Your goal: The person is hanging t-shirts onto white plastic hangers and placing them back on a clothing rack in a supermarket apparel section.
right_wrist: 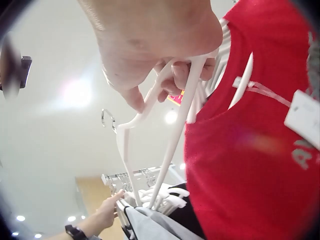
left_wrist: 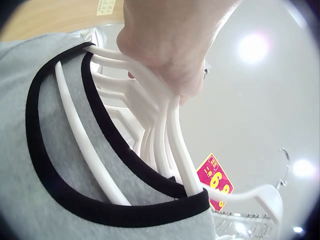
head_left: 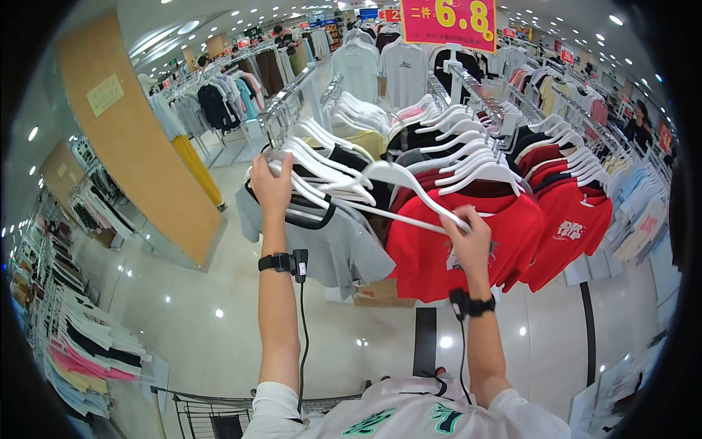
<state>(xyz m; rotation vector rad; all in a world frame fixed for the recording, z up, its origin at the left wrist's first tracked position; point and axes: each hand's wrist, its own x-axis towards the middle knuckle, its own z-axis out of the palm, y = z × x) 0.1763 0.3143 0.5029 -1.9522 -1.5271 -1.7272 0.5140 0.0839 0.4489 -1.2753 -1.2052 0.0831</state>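
The right hand (head_left: pixel 469 238) (right_wrist: pixel 160 45) grips one end of an empty white hanger (head_left: pixel 402 178) (right_wrist: pixel 172 132), its fingers curled round the plastic. This hanger slants across in front of the rack, its hook free of any rail. At the left, the left hand (head_left: pixel 271 184) (left_wrist: pixel 165 45) grips the top of a white hanger that carries a grey shirt (head_left: pixel 322 245) (left_wrist: pixel 105 135) with black neck trim. The far end of the empty hanger reaches the grey shirt's neckline. Beside the right hand hangs a red shirt (head_left: pixel 431 252) (right_wrist: pixel 240 150).
More hangers with dark, white and red shirts (head_left: pixel 567 227) crowd the rails. A pink price sign (head_left: pixel 450 23) stands above. At the left rises a wooden pillar (head_left: pixel 139 132); a black wire cart (head_left: pixel 219 410) is by the person's body.
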